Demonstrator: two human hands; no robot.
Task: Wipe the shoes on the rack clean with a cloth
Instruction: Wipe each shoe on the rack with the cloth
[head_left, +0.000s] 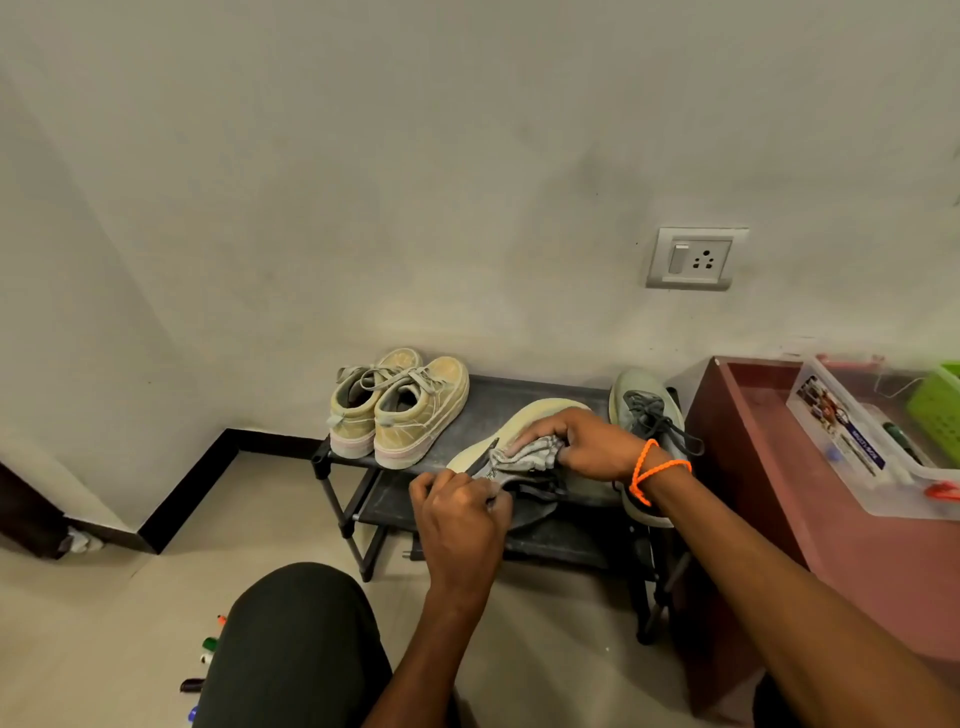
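A black shoe rack (540, 389) stands against the wall. A grey shoe with a pale sole (540, 415) lies tipped on its side on the top shelf. My left hand (457, 514) grips its heel end. My right hand (576, 441), with an orange band at the wrist, holds a crumpled grey cloth (524, 457) against the shoe's side. Its mate, a grey laced shoe (644, 415), stands to the right. A pair of beige sneakers (400, 410) sits at the shelf's left.
A reddish-brown table (769, 467) stands right of the rack, carrying a clear plastic box (852, 447) and a green basket (935, 410). A wall socket (696, 258) is above. My dark-trousered knee (296, 644) is in front, with markers (208, 649) on the floor.
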